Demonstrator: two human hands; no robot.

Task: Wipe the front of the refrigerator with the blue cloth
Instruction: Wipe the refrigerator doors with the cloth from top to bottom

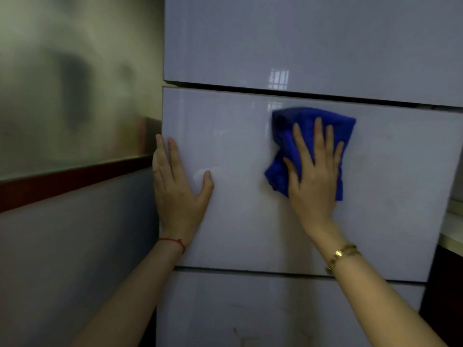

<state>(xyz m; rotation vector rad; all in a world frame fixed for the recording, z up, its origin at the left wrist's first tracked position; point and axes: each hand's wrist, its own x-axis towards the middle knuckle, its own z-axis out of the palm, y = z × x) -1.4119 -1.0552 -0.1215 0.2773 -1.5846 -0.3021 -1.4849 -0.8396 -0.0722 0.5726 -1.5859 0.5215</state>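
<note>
A glossy white refrigerator [238, 221] with three stacked door panels fills the head view. A crumpled blue cloth [285, 136] lies flat against the upper middle of the middle panel. My right hand [313, 181] presses on the cloth with fingers spread and pointing up, covering its lower right part. My left hand [175, 191] rests flat on the left edge of the same panel, fingers up, thumb out to the right, holding nothing.
A frosted glass partition [75, 96] with a dark red rail [75, 181] and a grey lower panel stands to the left of the refrigerator. A light countertop edge [453, 226] shows at the right, over a dark cabinet.
</note>
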